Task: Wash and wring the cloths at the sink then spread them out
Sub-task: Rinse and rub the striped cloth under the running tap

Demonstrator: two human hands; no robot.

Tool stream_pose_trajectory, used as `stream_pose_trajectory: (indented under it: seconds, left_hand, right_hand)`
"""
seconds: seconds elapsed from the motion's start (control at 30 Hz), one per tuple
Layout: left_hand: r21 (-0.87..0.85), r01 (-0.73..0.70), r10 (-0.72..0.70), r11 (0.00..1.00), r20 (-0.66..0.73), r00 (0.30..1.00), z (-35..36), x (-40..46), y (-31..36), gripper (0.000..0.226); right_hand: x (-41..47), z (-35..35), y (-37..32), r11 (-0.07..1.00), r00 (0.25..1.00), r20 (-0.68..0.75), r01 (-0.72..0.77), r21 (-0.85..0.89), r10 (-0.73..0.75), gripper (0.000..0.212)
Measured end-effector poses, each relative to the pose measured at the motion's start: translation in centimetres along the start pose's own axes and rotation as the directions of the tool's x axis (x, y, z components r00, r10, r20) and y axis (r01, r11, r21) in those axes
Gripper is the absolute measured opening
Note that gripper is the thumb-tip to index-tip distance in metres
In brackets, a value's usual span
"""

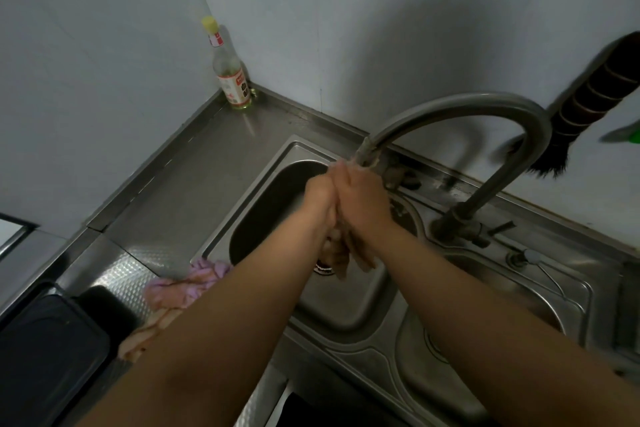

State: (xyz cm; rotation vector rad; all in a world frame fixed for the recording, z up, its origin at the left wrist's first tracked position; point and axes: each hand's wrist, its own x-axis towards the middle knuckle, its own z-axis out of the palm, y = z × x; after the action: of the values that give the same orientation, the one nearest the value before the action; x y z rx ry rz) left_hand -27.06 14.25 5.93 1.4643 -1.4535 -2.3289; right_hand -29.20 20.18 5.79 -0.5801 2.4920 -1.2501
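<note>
Gripping a wet, brownish cloth with both hands over the left basin of the steel sink — left hand and right hand pressed together, fingers clenched round the cloth's upper part, its tail hanging down between the wrists toward the drain. Holding it just under the spout of the curved faucet. Lying on the counter at the basin's left edge — a second, pink cloth. Standing upright in the far corner, a yellow-capped bottle.
</note>
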Motion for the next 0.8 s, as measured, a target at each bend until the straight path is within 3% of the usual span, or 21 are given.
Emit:
stream_pose_trajectory:
  seconds: [0.07,0.13,0.27,0.33,0.4,0.47,0.53,0.57,0.63,0.7,0.8]
  left_hand:
    - [-0.103,0.102,-0.099,0.989,0.042,0.994,0.1,-0.8,-0.3,0.035]
    - [-0.127,0.119,-0.11,0.985,0.078,0.991,0.8,-1.3,-1.1,0.035]
    - [-0.146,0.08,-0.072,0.986,0.059,0.996,0.0,-0.4,-0.1,0.03]
    - [-0.172,0.163,-0.137,0.972,0.153,0.979,-0.5,-0.7,0.3,0.032]
    - [-0.094,0.241,-0.207,0.966,0.28,0.937,-0.7,-1.4,0.2,0.039]
    - [-0.01,0.205,-0.191,0.979,0.321,0.927,-1.0,-1.4,0.3,0.04]
    - [0.078,0.094,-0.112,0.993,0.28,0.953,-1.9,-0.6,1.0,0.044]
    - [0.11,0.047,-0.076,0.993,0.276,0.958,-2.4,-0.1,1.3,0.044]
    - [0.153,0.011,-0.054,0.988,0.282,0.958,-3.4,0.3,2.3,0.046]
    - [0.215,-0.033,-0.033,0.976,0.295,0.955,-4.3,1.2,2.6,0.051]
    - [0.396,-0.149,0.001,0.906,0.349,0.937,-5.1,2.0,2.8,0.058]
  right_hand:
    - [0.5,-0.6,0.4,0.997,0.997,-0.01,-0.073,-0.029,0.073,0.041]
    - [2.0,-1.6,1.4,0.986,0.987,-0.064,-0.15,-0.067,0.145,0.032]
    - [0.3,-0.3,0.7,0.997,0.997,-0.081,-0.025,-0.068,0.02,0.044]
    - [-0.2,-0.1,0.8,0.979,0.996,-0.083,0.025,-0.204,-0.043,0.047]
    - [1.0,-1.2,1.7,0.962,0.994,-0.106,-0.039,-0.271,0.011,0.041]
    - [2.1,-2.1,2.4,0.982,0.983,-0.025,-0.181,0.052,0.182,0.024]
    - [2.2,-2.2,2.2,0.899,0.957,0.176,-0.28,0.336,0.232,0.018]
    - [1.9,-2.3,2.0,0.855,0.931,0.273,-0.338,0.394,0.243,0.022]
    - [1.5,-2.9,1.8,0.886,0.898,0.375,-0.355,0.3,0.233,0.03]
    - [1.0,-4.0,1.7,0.963,0.884,0.436,-0.243,0.119,0.169,0.031]
    - [1.4,-4.6,2.4,0.979,0.935,0.349,-0.126,0.159,0.063,0.027]
